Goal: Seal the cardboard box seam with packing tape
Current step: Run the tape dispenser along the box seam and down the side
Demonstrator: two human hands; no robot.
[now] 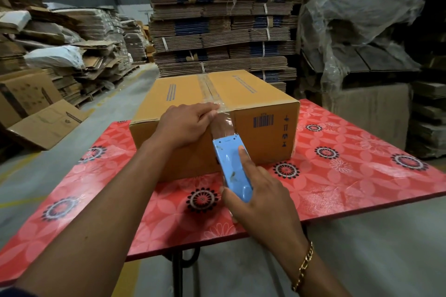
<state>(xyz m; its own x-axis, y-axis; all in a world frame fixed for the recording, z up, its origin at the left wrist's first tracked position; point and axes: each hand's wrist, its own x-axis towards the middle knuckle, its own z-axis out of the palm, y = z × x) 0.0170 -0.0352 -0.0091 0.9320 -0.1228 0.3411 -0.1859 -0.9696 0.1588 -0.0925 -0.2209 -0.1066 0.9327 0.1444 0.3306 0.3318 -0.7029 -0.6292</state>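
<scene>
A closed brown cardboard box [243, 94] sits on a red flowered table [350, 176]. Clear packing tape [208, 90] runs along its top centre seam and bends over the near edge. My left hand [187, 125] lies on that near top edge, fingers pressing the tape down at the corner of the seam. My right hand [260, 198] grips a blue tape dispenser [233, 166] held against the box's front face, index finger stretched along it. A short stretch of tape [223, 128] spans from the box edge down to the dispenser's toothed blade.
Tall strapped stacks of flattened cartons [222, 17] rise right behind the box. More loose cardboard and boxes [48, 108] pile up on the left floor. Plastic-wrapped goods [357, 31] stand at the right. The table's near edge hangs over grey concrete floor.
</scene>
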